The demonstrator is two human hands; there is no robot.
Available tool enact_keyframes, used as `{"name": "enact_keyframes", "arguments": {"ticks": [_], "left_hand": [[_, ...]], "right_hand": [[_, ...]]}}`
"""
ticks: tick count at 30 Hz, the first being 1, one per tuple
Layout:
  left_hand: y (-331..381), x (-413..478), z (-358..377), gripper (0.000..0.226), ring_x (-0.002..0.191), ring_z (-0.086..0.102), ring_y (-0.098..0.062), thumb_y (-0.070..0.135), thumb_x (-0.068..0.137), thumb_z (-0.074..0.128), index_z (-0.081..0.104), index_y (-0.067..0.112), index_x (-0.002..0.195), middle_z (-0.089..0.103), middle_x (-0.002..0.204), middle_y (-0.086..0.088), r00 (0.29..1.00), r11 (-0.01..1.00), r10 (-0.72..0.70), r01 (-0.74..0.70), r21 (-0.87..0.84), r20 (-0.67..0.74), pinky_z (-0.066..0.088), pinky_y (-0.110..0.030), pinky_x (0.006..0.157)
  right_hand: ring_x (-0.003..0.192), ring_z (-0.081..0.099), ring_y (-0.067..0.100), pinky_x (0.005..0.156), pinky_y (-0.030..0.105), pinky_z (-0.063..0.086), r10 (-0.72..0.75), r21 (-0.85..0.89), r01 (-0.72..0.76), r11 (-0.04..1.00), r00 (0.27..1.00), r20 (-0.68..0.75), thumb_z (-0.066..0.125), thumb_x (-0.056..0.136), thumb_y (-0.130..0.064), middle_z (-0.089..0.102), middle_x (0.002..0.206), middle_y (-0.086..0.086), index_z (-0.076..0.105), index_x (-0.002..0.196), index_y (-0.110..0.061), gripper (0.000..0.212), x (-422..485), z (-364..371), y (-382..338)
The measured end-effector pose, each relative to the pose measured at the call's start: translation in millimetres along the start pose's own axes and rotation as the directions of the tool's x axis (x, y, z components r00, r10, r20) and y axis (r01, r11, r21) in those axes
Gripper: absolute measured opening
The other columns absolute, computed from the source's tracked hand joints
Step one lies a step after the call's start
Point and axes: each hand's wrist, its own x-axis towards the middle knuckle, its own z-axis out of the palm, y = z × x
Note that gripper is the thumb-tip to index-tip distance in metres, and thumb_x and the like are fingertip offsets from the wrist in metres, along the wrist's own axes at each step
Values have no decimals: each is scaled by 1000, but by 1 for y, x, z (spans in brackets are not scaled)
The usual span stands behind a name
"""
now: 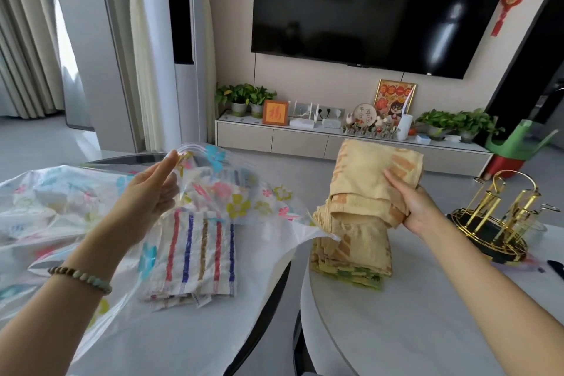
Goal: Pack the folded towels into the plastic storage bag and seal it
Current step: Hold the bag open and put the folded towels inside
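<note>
Honestly, left hand (146,195) props the floral storage bag (241,203) open with straight fingers (166,166), right hand (412,207) grips the folded yellow towel (366,177) above its stack (351,253) — I'd slide it in flat onto the striped towel (198,253) inside.

The head-worn wide-angle camera is looking forward and down from above the near edge of the round white table (427,330), sitting close over the left hand (151,192) and right hand (416,207) and facing the television (381,3) beyond that table.
</note>
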Motion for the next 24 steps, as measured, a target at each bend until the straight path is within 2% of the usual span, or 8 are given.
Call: {"name": "enact_keyframes", "arguments": {"ticks": [3,5,9,11,13,16,20,24], "left_hand": [[14,-13,-13,27,39,19,-2,48,78,55,51,26,63,24,45,12,1000,999,16,-17,30,8,17,-14,34],[25,-23,-22,39,38,19,-2,48,79,54,52,25,47,24,43,11,1000,997,15,-16,70,12,18,-14,35],[48,-40,-39,40,38,21,-3,46,82,52,57,28,46,29,42,10,999,987,18,-26,159,49,23,-13,35],[58,-46,-48,29,40,22,-3,47,80,54,60,28,59,29,43,11,998,982,31,-40,186,53,24,-12,35],[68,-49,-55,26,40,22,-3,49,79,55,64,24,83,29,43,12,997,976,41,-53,209,60,24,-12,36],[79,-53,-65,41,41,24,-3,50,80,53,64,22,108,31,44,12,996,974,54,-68,214,71,25,-12,38],[87,-60,-76,36,39,26,-3,45,89,50,62,19,111,34,42,12,996,980,78,-84,178,37,27,-12,38],[80,-64,-78,33,43,25,-3,43,93,46,62,22,112,33,45,13,996,980,74,-82,181,52,27,-13,40]], "right_hand": [[83,73,18,61,29,59,53,-83,-32,996,963,263,91,38,-40,74,102,5,64,113,-16,84,-45,24,-3],[84,73,17,61,27,57,112,-183,-39,982,905,410,93,26,-46,76,97,4,66,105,-17,88,-75,43,7],[94,71,16,70,23,56,304,-397,-69,915,765,567,88,44,-43,74,103,2,64,108,-16,73,-118,88,47],[100,69,16,76,23,55,412,-485,-98,869,689,597,78,64,-33,73,107,2,62,112,-14,54,-131,114,72],[100,68,16,80,24,55,473,-520,-135,843,646,599,68,80,-21,73,107,2,63,111,-15,32,-139,142,100],[99,68,17,85,27,55,485,-491,-185,851,636,601,64,87,-18,71,107,4,63,112,-14,26,-137,184,137],[90,68,17,81,29,56,441,-415,-215,884,677,589,68,84,-20,71,103,6,66,106,-15,23,-129,244,169],[101,65,20,91,33,53,405,-433,-156,888,712,574,67,85,-20,67,114,8,55,126,-9,45,-119,286,195]]}}
